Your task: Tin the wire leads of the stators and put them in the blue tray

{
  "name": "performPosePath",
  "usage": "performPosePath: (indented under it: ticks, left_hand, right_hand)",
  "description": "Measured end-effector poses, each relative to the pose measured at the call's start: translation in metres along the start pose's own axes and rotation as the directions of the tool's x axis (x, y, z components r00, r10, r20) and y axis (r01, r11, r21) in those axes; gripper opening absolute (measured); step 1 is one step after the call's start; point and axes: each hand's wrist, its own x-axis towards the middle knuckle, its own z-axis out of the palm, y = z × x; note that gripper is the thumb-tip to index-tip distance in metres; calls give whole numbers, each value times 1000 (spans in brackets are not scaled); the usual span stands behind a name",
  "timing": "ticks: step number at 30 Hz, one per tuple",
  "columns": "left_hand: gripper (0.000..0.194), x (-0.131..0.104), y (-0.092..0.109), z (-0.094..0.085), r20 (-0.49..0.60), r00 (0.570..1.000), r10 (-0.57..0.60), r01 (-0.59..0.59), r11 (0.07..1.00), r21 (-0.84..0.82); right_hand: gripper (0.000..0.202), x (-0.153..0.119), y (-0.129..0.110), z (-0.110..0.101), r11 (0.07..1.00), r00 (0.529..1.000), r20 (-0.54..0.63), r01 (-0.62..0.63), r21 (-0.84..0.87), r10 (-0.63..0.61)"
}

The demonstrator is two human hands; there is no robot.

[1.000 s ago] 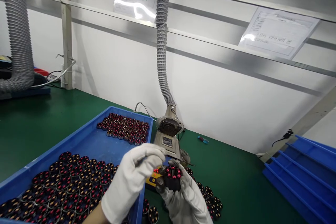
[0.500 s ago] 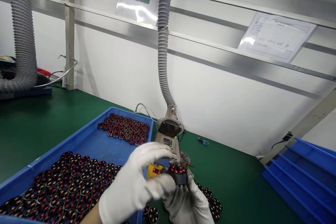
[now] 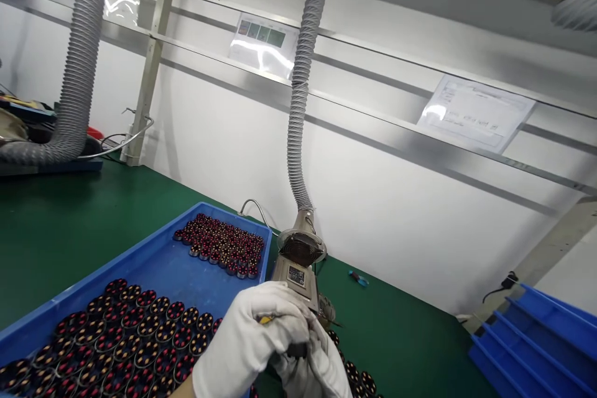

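Note:
Both my hands wear white gloves and meet at the lower middle of the head view. My left hand [image 3: 252,339] bends its fingers and thumb over the top of a small round black part [image 3: 297,350], of which only a dark sliver shows. From below and the right, my right hand [image 3: 324,354] is closed around the same part. Just beyond the fingers stands a metal device with a label plate [image 3: 297,275]. A yellow sliver [image 3: 265,319] of an instrument shows past my left hand.
To the left, a blue tray [image 3: 186,292] holds many round black parts with red and yellow spots. More such parts [image 3: 359,376] lie right of my hands. A duct hood [image 3: 303,245], blue-handled cutters [image 3: 358,278] and stacked blue trays [image 3: 536,336] stand around the green table.
My left hand has come in and closed over the round black part, hiding its red-spotted top. The hands sit slightly farther left and lower, and the camera view has tilted upward.

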Motion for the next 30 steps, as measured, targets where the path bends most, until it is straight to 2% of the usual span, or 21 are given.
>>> performPosePath:
  ticks: [2, 5, 7, 9, 11, 15, 18, 19, 21, 23, 24, 26, 27, 30]
  left_hand:
    - [14, 0, 2, -4, -80, 993, -88, 85, 996, -40]
    - [9, 1, 6, -11, -192, 956, -220, 219, 975, -30]
    - [20, 1, 7, -12, -109, 957, -268, 275, 960, 53]
    - [22, 2, 6, -9, 48, 967, -251, 245, 964, 105]
    - [12, 1, 2, -3, 92, 983, -158, 151, 986, 77]
    - [11, -2, -1, 0, -58, 998, -25, 23, 1000, -21]
    - [10, -2, 3, -8, -148, 986, -71, 69, 997, -19]
    - [8, -1, 4, -10, -132, 985, -113, 116, 993, 15]
    - [17, 0, 4, -12, -8, 981, -196, 196, 976, 92]
    - [17, 1, 3, -10, 124, 976, -181, 165, 977, 132]
    - [13, 2, 2, -9, 139, 981, -138, 118, 982, 145]
    - [11, 2, 2, -5, 69, 997, -47, 34, 984, 174]
    - [12, 2, 3, -5, 15, 999, -36, 32, 981, 192]
    - [12, 1, 5, -8, -157, 981, -112, 141, 973, 183]
  right_hand:
    - [28, 0, 2, 1, 999, 999, -4, -34, 20, 34]
    - [27, -3, 2, -3, 996, 997, -2, -73, 54, 73]
    - [27, -4, 2, -6, 994, 997, -1, -82, 71, 83]
    - [25, -3, 1, -8, 993, 996, -8, -87, 75, 87]
    - [25, -2, 2, -9, 994, 996, -20, -88, 62, 90]
    - [29, -3, 3, -4, 994, 994, -47, -100, 40, 102]
    - [25, -5, 5, -1, 992, 991, -72, -112, 53, 116]
    - [24, -5, 5, -1, 992, 990, -78, -113, 58, 118]
    - [23, -5, 5, -2, 992, 990, -88, -108, 66, 113]
    - [24, -5, 6, -5, 992, 991, -88, -96, 86, 104]
    - [24, -5, 5, -6, 990, 991, -79, -98, 104, 106]
    - [22, -5, 3, -7, 983, 991, -53, -113, 142, 122]
    - [21, -6, 2, -6, 979, 990, -40, -124, 160, 132]
    - [24, -9, -8, 0, 938, 975, 23, -218, 269, 220]
